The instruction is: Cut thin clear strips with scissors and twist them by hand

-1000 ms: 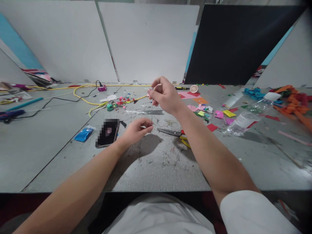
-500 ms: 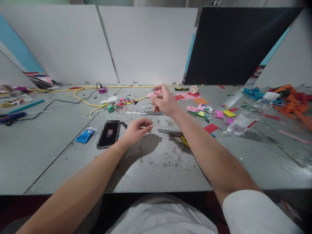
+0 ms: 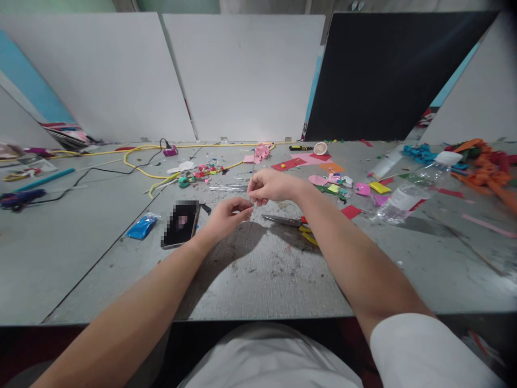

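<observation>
Strand (image 3: 253, 168), thin and dark, rising nearly upright from the pinched fingertips of the right hand (image 3: 258, 195) over a grey table (image 3: 278, 291); work looks under way, not finished.

Scuffed, stained tabletop; left hand (image 3: 247, 209) curled narrow just below the right, whether gripping I cannot tell; flat phone (image 3: 180, 223); scissors (image 3: 283, 220), metal blades, yellow handles; beyond the hands, straight shiny wires (image 3: 226, 188) lie loose, seemingly unused.
</observation>
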A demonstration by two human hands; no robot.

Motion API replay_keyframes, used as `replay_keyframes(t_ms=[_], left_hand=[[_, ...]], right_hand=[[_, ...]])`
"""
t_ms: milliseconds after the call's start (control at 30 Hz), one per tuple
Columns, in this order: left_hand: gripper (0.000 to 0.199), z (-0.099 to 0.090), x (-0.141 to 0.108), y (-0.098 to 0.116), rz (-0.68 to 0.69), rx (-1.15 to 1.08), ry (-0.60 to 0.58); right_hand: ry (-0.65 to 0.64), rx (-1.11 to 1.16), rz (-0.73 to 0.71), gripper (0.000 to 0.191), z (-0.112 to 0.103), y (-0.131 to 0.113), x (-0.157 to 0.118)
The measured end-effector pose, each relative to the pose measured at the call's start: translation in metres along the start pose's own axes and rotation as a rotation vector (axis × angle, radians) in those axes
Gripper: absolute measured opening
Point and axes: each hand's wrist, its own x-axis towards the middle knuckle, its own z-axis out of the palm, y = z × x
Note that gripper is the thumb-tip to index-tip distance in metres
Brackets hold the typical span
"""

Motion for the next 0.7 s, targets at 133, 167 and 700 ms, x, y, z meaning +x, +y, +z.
replay_keyframes(t_ms=[133,167,700], left_hand=[[0.032,0.0,-0.001,0.004,-0.012,0.006,0.007],[0.032,0.001,-0.002,0.005,-0.016,0.005,0.008],[0.032,-0.002,-0.001,0.006,-0.001,0.017,0.003]], right_hand=[[-0.012,-0.003,-0.022,0.014,-0.001,0.0,-0.001],[-0.009,-0.009,-0.024,0.014,-0.001,-0.002,-0.002],[-0.027,-0.263,0.111,0.011,0.002,-0.02,-0.007]])
